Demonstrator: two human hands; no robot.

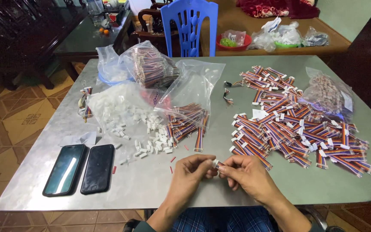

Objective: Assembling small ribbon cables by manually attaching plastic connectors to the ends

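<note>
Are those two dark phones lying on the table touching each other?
Apart. The head view shows a thin strip of grey table running between the left phone and the right phone along their whole length.

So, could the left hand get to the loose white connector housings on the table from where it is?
Probably yes. The left hand is pinching a small white connector together with the right hand, so it would have to let go first. The white housings lie just ahead and left, with bare table between.
</note>
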